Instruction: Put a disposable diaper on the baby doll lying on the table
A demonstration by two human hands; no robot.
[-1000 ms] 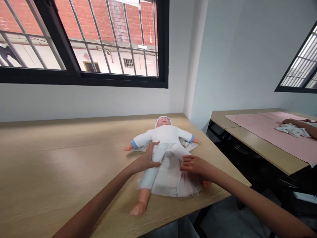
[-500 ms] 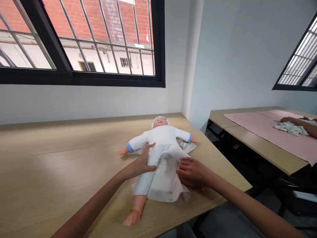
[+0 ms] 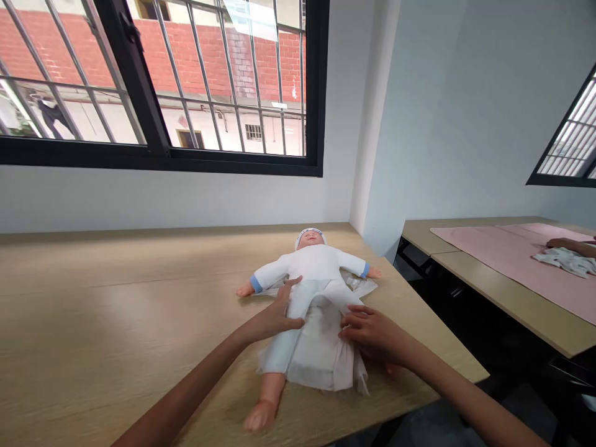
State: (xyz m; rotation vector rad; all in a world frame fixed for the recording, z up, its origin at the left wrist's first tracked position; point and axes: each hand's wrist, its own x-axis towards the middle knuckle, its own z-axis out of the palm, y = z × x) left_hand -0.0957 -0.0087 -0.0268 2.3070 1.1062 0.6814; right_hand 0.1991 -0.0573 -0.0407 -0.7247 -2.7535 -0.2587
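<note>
Left hand [image 3: 278, 315]: one, fingers and thumb spread, resting at a white-clothed doll's [image 3: 311, 264] hip. Right hand [image 3: 372, 329]: one, fingers curled by the other thigh; grip unclear. White sheet [image 3: 314, 363]: between the legs. Doll: supine, arms outstretched, on the table [image 3: 116, 347].

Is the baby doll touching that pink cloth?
Apart. The head view shows the doll on the near table, the pink cloth on another table, with a dark gap between.
</note>
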